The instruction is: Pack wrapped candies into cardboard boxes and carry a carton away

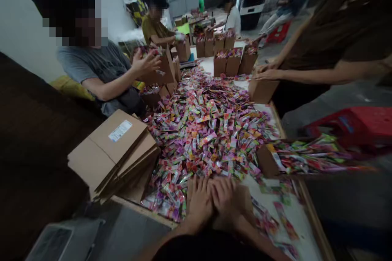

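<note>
Head view looks down on my left hand and my right hand, side by side and touching, fingers stretched flat and pointing away from me. Both lie palm down over a small cardboard box at the near edge of the heap of sachets; neither hand has closed round anything, they only press on the box top. To do this well, I judge I should keep the palms level and the pressure even, so the thin card does not buckle, and keep stray sachets from being trapped under the flaps.

The sachets are glossy, narrow strips in pink, green, orange and purple, slippery-looking and piled loosely. Left of the heap sits a stack of flattened cartons, matt brown, with a white label. Right of the heap an open box lies tipped, packed with sachets. Beyond the heap, other people's hands work at more brown boxes.
</note>
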{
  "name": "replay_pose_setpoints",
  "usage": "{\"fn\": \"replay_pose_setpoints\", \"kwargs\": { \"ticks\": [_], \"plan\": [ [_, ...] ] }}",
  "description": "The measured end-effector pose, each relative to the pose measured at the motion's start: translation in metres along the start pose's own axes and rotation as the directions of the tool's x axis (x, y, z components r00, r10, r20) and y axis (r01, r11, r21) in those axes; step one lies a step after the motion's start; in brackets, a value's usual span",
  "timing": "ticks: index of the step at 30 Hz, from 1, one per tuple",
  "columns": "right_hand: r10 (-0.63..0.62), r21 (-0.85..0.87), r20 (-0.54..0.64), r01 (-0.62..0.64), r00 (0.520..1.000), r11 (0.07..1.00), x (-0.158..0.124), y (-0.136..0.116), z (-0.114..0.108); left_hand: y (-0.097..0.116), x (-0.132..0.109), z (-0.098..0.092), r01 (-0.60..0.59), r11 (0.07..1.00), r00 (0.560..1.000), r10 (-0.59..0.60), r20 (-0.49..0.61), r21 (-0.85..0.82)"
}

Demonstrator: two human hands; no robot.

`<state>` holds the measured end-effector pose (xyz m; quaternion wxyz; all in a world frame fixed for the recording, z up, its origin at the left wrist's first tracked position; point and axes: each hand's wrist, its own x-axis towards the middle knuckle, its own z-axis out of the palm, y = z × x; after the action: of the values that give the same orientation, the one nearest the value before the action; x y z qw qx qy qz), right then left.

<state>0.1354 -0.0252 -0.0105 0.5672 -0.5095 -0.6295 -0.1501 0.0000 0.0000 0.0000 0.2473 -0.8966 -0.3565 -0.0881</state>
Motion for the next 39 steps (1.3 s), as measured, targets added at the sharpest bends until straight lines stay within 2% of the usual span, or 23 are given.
{"fn": "replay_pose_setpoints", "kwargs": {
  "ticks": [3,5,7,10,12,13,15,17,19,22,25,27,29,30,32,33,34,35,36,37,38,39],
  "plan": [
    [0.045,0.082,0.015,-0.046,0.999,0.996,-0.005,-0.005,0.015,-0.001,0.004,0.014,-0.008,0.999,0.999,0.009,0.039,-0.032],
    [0.126,0.094,0.036,-0.129,0.991,0.987,-0.009,-0.004,0.022,-0.001,0.005,0.022,0.011,0.999,0.998,-0.008,0.057,-0.045],
    [0.185,0.096,0.054,-0.19,0.981,0.977,-0.012,0.0,0.027,-0.001,0.006,0.03,0.02,0.998,0.998,-0.016,0.054,-0.065],
    [0.203,0.104,0.059,-0.209,0.977,0.972,-0.015,0.003,0.031,0.001,0.007,0.036,0.049,0.99,0.998,-0.045,0.034,-0.135],
    [0.212,0.123,0.051,-0.217,0.976,0.968,-0.014,0.002,0.031,0.0,0.008,0.031,0.08,0.978,0.996,-0.072,0.046,-0.194],
    [0.224,0.149,0.044,-0.228,0.974,0.962,-0.013,0.001,0.028,-0.001,0.008,0.025,0.058,0.972,0.997,-0.044,0.066,-0.228],
    [0.3,0.229,0.015,-0.295,0.954,0.928,-0.011,0.001,0.018,-0.008,0.007,0.004,-0.086,0.945,0.983,0.132,0.129,-0.316],
    [0.438,0.296,-0.024,-0.412,0.899,0.862,-0.008,0.006,0.0,-0.018,0.004,-0.021,-0.26,0.874,0.911,0.364,0.197,-0.411],
    [0.557,0.293,-0.101,-0.51,0.825,0.809,-0.007,0.018,-0.024,-0.028,0.003,-0.045,-0.327,0.822,0.84,0.478,0.256,-0.466],
    [0.612,0.207,-0.222,-0.576,0.759,0.791,-0.011,0.047,-0.059,-0.03,0.006,-0.066,-0.312,0.821,0.81,0.493,0.319,-0.477],
    [0.623,0.134,-0.277,-0.612,0.732,0.779,-0.017,0.074,-0.081,-0.017,0.014,-0.067,-0.331,0.813,0.789,0.517,0.333,-0.479],
    [0.649,0.122,-0.319,-0.65,0.69,0.75,-0.018,0.09,-0.087,-0.008,0.023,-0.064,-0.344,0.804,0.775,0.535,0.337,-0.485],
    [0.691,0.157,-0.376,-0.692,0.618,0.705,-0.013,0.106,-0.086,-0.012,0.033,-0.068,-0.319,0.81,0.78,0.519,0.349,-0.492],
    [0.709,0.187,-0.406,-0.707,0.576,0.682,-0.009,0.114,-0.083,-0.021,0.036,-0.074,-0.279,0.826,0.798,0.483,0.36,-0.49],
    [0.734,0.231,-0.448,-0.727,0.511,0.647,0.003,0.122,-0.069,-0.053,0.031,-0.095,-0.131,0.882,0.866,0.325,0.381,-0.453],
    [0.734,0.233,-0.464,-0.731,0.497,0.642,0.009,0.12,-0.057,-0.074,0.022,-0.11,-0.022,0.906,0.905,0.198,0.378,-0.422],
    [0.724,0.223,-0.46,-0.723,0.513,0.654,0.014,0.112,-0.041,-0.098,0.008,-0.126,0.102,0.916,0.936,0.043,0.348,-0.389],
    [0.701,0.199,-0.416,-0.694,0.58,0.692,0.017,0.097,-0.02,-0.122,-0.011,-0.144,0.22,0.9,0.952,-0.114,0.284,-0.376],
    [0.659,0.176,-0.367,-0.647,0.657,0.742,0.018,0.075,0.005,-0.145,-0.034,-0.161,0.33,0.853,0.942,-0.266,0.207,-0.404],
    [0.571,0.186,-0.184,-0.542,0.8,0.82,0.017,0.047,0.033,-0.164,-0.06,-0.178,0.437,0.776,0.894,-0.429,0.126,-0.456],
    [0.394,0.226,0.056,-0.396,0.917,0.89,0.014,0.015,0.062,-0.178,-0.087,-0.193,0.541,0.691,0.808,-0.584,0.071,-0.48],
    [0.254,0.273,0.165,-0.292,0.953,0.917,0.01,-0.018,0.093,-0.187,-0.113,-0.205,0.64,0.603,0.702,-0.711,0.043,-0.477]
  ]
}}
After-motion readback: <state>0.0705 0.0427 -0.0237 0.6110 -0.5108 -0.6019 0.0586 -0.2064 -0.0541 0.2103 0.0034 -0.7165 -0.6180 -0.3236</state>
